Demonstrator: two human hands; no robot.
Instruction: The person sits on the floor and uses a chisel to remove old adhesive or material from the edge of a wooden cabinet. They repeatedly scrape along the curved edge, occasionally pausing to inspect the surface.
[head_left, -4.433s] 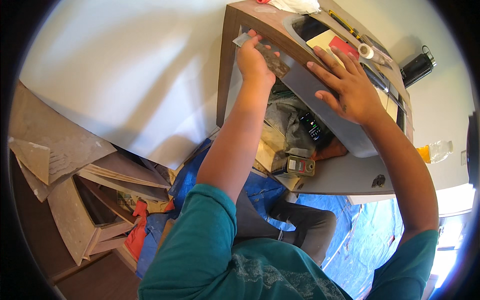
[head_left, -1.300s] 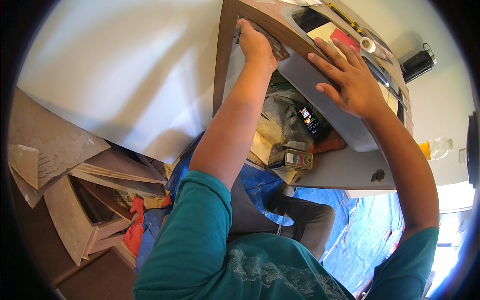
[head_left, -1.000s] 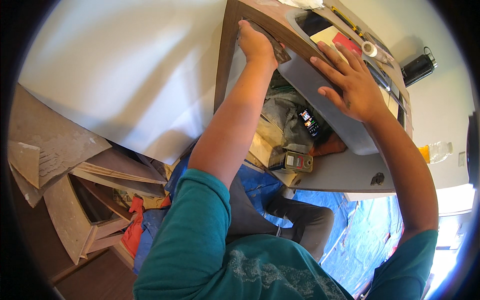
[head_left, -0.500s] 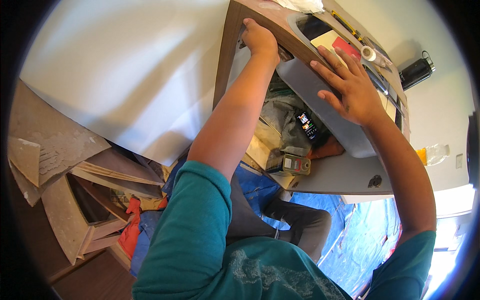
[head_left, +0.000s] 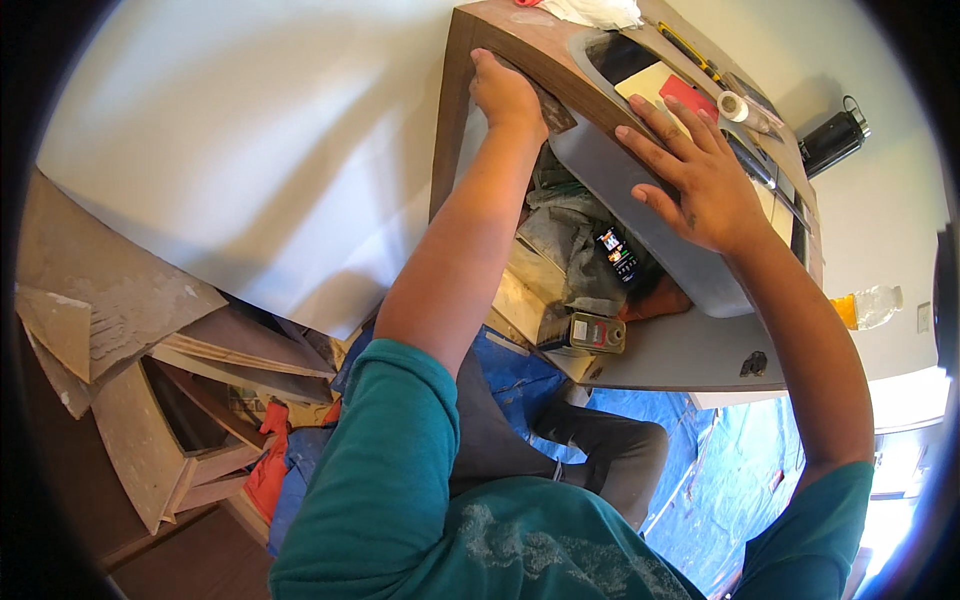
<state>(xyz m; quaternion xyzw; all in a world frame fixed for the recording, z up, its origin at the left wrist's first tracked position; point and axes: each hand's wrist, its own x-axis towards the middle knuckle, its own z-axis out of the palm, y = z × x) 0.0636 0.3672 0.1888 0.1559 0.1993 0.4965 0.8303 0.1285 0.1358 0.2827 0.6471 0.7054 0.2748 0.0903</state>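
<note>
Brown and worn, a flat block (head_left: 557, 113) sits just below the counter's front edge (head_left: 550, 72), near the cabinet's upper corner. My left hand (head_left: 508, 95) is closed around it, most of its fingers hidden from view. My right hand (head_left: 698, 182) is open, fingers spread over the front edge, close to a red flat piece (head_left: 690, 93). Below, a lit phone (head_left: 617, 254) rests among grey cloth (head_left: 580, 262), near a rectangular tin (head_left: 592, 333).
</note>
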